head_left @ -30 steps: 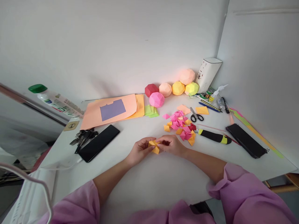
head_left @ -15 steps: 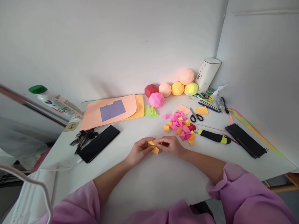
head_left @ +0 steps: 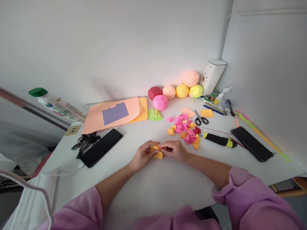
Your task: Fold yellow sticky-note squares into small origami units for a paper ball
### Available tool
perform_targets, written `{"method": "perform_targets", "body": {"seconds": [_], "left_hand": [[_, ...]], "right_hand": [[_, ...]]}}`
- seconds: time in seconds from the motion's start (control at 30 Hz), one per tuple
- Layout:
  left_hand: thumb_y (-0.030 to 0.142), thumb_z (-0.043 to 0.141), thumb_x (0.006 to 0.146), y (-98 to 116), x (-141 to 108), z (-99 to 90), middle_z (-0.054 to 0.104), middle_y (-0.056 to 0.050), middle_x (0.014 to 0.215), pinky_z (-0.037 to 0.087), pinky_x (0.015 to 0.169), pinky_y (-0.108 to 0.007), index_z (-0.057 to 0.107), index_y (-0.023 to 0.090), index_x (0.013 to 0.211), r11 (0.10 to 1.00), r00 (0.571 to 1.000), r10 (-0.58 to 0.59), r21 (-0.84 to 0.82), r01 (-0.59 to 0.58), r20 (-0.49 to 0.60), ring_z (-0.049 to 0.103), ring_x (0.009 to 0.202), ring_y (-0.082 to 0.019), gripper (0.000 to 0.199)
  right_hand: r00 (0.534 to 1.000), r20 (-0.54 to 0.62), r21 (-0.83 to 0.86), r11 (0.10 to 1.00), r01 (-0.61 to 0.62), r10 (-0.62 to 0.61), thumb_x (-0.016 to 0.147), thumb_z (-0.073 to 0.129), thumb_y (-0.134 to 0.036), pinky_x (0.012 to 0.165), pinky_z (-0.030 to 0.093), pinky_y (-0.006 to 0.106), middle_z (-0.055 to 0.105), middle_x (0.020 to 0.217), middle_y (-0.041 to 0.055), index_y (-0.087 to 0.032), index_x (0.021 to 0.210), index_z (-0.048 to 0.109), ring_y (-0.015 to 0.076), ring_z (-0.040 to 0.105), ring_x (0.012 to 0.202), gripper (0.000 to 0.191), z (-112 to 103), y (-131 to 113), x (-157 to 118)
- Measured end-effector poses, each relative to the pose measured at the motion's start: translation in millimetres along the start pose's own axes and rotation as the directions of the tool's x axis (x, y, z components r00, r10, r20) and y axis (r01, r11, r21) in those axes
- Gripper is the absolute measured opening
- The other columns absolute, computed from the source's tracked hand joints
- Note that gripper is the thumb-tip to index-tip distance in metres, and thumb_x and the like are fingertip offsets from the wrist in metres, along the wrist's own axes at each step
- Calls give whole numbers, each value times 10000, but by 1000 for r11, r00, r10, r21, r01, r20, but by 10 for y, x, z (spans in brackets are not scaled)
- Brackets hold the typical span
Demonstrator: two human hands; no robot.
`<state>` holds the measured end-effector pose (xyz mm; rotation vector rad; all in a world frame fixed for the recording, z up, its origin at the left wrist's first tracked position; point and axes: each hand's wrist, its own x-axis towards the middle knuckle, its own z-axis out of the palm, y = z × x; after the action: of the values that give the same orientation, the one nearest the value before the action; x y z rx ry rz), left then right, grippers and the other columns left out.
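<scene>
A small folded orange paper piece (head_left: 158, 155) is held between both hands, low over the middle of the white table. My left hand (head_left: 144, 155) pinches its left side between thumb and fingers. On its right side, my right hand (head_left: 176, 150) grips the paper with closed fingertips, which partly cover it. Just beyond the right hand lies a loose pile of folded pink, orange and red paper pieces (head_left: 184, 127). The far edge of the orange piece is partly hidden by fingers.
Several faceted paper balls (head_left: 160, 103) sit against the wall. Scissors (head_left: 200, 118) and a black-and-yellow cutter (head_left: 219, 140) lie right of the pile. A phone (head_left: 102, 148) and keys (head_left: 85, 142) are at left. Coloured sheets (head_left: 93, 121) lie behind; a dark case (head_left: 253, 145) lies far right.
Both hands keep their hold on the orange paper piece, with barely visible finger movement. The whole view has shifted very slightly.
</scene>
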<state>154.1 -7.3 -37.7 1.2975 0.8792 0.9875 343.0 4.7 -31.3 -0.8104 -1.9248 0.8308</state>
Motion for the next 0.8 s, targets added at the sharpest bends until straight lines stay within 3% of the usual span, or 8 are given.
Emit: {"method": "perform_targets", "body": {"seconds": [0.2,0.37,0.5,0.67,0.8], "left_hand": [[322,661,787,25,2,3,577,-37,896,526,688,-290,644,188,993,993,998,66,96,-63,-22,608,791,-159,246],[348,625,812,42,-1,29,570,-37,909,539,715,-322,611,189,981,996,998,53,70,-51,-27,628,796,-164,232],[356,597,829,27,-17,41,561,-39,886,522,652,-288,623,189,962,961,991,108,262,-84,-78,602,732,-143,215],[318,564,849,37,-33,42,523,-57,989,415,441,-216,650,200,959,869,979,196,472,-146,-57,443,478,-38,182],[313,551,857,75,-26,45,620,-66,871,467,523,-238,672,174,840,859,970,240,470,-202,-23,565,595,-108,185]], "right_hand": [[1000,6,-21,1000,-12,12,830,566,-268,504,463,223,666,697,41,-159,890,680,104,552,533,169,10,3,-7],[998,67,-34,999,-4,6,788,632,-291,506,456,228,668,762,53,-143,956,664,90,513,511,226,9,-7,-18],[998,31,-109,993,53,-50,834,549,-223,510,441,229,665,707,47,-156,888,665,107,526,535,144,30,-7,-19],[994,-17,-127,986,107,-110,832,530,-208,486,421,220,646,641,44,-148,844,670,108,522,519,152,37,14,-16],[1000,15,-64,998,11,-10,828,560,-258,496,423,217,654,683,46,-153,822,678,103,523,536,158,8,-2,-7]]}}
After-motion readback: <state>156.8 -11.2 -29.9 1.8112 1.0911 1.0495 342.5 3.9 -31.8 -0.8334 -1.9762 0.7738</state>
